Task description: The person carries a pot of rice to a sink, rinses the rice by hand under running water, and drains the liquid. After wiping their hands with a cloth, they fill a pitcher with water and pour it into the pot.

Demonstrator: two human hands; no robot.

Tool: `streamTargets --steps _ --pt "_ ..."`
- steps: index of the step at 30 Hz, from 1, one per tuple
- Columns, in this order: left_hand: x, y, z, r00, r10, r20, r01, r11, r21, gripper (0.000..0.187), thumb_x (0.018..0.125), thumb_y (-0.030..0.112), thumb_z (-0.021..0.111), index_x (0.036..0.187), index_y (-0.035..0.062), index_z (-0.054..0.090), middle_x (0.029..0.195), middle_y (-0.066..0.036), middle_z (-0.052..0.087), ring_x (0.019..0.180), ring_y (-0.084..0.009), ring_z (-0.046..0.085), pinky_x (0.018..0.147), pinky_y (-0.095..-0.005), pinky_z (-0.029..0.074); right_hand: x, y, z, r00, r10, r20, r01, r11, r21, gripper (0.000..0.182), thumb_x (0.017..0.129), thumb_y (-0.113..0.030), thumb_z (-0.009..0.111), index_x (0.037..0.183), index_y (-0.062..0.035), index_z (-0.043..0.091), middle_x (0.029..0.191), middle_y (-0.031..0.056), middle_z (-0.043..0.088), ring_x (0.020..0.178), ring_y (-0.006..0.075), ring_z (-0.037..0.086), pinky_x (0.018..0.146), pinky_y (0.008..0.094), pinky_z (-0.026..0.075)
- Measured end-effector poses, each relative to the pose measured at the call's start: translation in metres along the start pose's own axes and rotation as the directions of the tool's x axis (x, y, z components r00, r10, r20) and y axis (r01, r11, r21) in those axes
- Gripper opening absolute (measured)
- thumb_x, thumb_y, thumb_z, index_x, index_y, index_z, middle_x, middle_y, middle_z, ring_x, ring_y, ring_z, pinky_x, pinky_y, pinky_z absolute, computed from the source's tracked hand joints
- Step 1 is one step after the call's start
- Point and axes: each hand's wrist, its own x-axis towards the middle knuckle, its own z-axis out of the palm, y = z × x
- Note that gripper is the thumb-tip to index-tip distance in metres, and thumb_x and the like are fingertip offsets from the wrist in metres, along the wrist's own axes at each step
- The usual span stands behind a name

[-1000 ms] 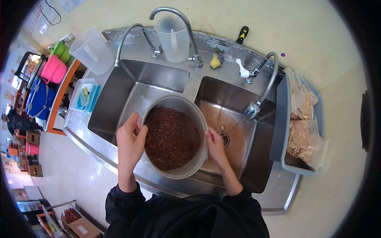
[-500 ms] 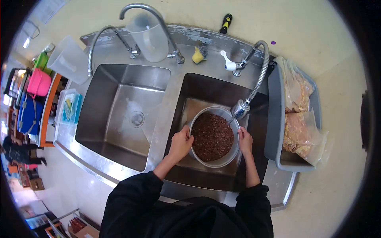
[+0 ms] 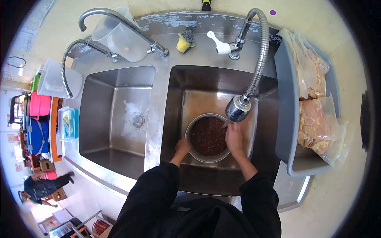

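Bowl (image 3: 208, 137) of dark reddish grains sits low in the right basin of the steel sink (image 3: 174, 119), its rim just under the spray head (image 3: 237, 108) of the flexible tap at about one o'clock. The person's left hand (image 3: 182, 147) grips the rim at eight o'clock, fingers curled onto the metal; the right hand (image 3: 234, 138) lies on the rim at three o'clock, its fingers bent over the edge (whether they pinch it cannot be told). Loaded like this, the bowl looks heavy and, if wet, slippery, so the two opposite rim points seem the surest hold. A grey tub (image 3: 286, 103) of bagged food stands on the surface at three o'clock.
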Motion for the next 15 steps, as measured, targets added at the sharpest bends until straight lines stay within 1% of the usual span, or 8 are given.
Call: streamTargets --steps 2,4,5,7,8,11,14,15 --pt "-0.007 0.02 0.003 0.983 0.015 -0.182 -0.018 1.0 -0.018 0.041 0.076 0.012 0.053 0.114 0.0001 0.047 0.102 -0.024 0.055 0.097 -0.0392 0.053 0.081 -0.0443 0.044 -0.003 -0.014 0.019 0.99 -0.115 0.084 0.116 0.993 -0.013 0.039 0.076 -0.002 0.049 0.114 0.0024 0.045 0.112 0.0219 0.044 0.102 0.0389 0.044 0.087 0.0421 0.038" --pt "0.002 0.025 0.014 0.945 0.113 -0.306 -0.109 0.994 0.029 0.041 0.076 0.009 0.052 0.115 -0.0015 0.046 0.098 -0.025 0.056 0.095 -0.0393 0.054 0.08 -0.0445 0.044 0.002 -0.018 0.036 0.99 0.098 0.103 -0.103 0.994 0.046 0.041 0.076 -0.006 0.052 0.115 0.0042 0.042 0.11 0.0235 0.044 0.102 0.0388 0.044 0.088 0.0425 0.037" --pt "0.006 0.024 0.015 0.917 0.163 -0.363 -0.151 0.987 0.061 0.041 0.075 0.008 0.052 0.115 -0.0023 0.046 0.096 -0.026 0.057 0.093 -0.0394 0.055 0.08 -0.0446 0.044 0.003 -0.021 0.046 0.972 0.205 0.119 -0.215 0.974 0.076 0.043 0.076 -0.008 0.053 0.115 0.0051 0.04 0.109 0.0244 0.044 0.102 0.0387 0.044 0.089 0.0427 0.037" --pt "0.013 0.022 0.002 0.979 0.133 -0.153 -0.119 0.988 0.095 0.043 0.075 0.005 0.051 0.116 -0.0024 0.045 0.092 -0.026 0.058 0.09 -0.0396 0.056 0.078 -0.0445 0.045 0.011 -0.03 0.072 0.975 0.208 0.071 -0.214 0.974 0.081 0.045 0.077 -0.014 0.055 0.115 0.0056 0.04 0.109 0.0249 0.043 0.102 0.038 0.043 0.089 0.0437 0.036" --pt "0.013 0.025 -0.006 0.993 0.11 -0.045 -0.105 0.988 0.111 0.043 0.075 0.003 0.05 0.117 -0.0024 0.044 0.091 -0.026 0.058 0.088 -0.0397 0.057 0.078 -0.0444 0.045 0.015 -0.034 0.084 0.977 0.208 0.048 -0.211 0.974 0.08 0.046 0.077 -0.017 0.055 0.114 0.0059 0.04 0.109 0.0252 0.043 0.102 0.0377 0.043 0.089 0.0442 0.035" --pt "0.003 0.031 -0.014 0.98 0.152 -0.13 -0.136 0.983 0.126 0.043 0.073 0.0 0.051 0.116 -0.0016 0.046 0.089 -0.026 0.058 0.086 -0.0394 0.057 0.076 -0.044 0.046 0.028 -0.051 0.117 0.903 0.398 0.164 -0.415 0.906 0.084 0.05 0.077 -0.024 0.057 0.115 0.0051 0.04 0.11 0.0234 0.044 0.103 0.0375 0.042 0.09 0.0452 0.034" --pt "0.009 0.035 -0.014 0.985 0.111 -0.136 -0.088 0.983 0.161 0.042 0.073 -0.003 0.051 0.115 -0.0008 0.047 0.089 -0.025 0.059 0.086 -0.0386 0.057 0.076 -0.0441 0.047 0.005 -0.05 0.139 0.964 0.172 0.203 -0.177 0.984 0.007 0.052 0.076 -0.028 0.058 0.115 0.0032 0.041 0.111 0.0223 0.044 0.103 0.0376 0.042 0.089 0.0445 0.034" --pt "0.012 0.034 -0.013 0.987 0.117 -0.107 -0.098 0.981 0.169 0.042 0.073 -0.003 0.05 0.115 -0.0005 0.046 0.088 -0.025 0.059 0.086 -0.0384 0.058 0.075 -0.044 0.047 -0.008 -0.047 0.139 0.961 0.073 0.267 -0.082 0.996 0.022 0.052 0.076 -0.027 0.058 0.115 0.0025 0.041 0.111 0.0219 0.044 0.103 0.0375 0.042 0.09 0.0447 0.034"
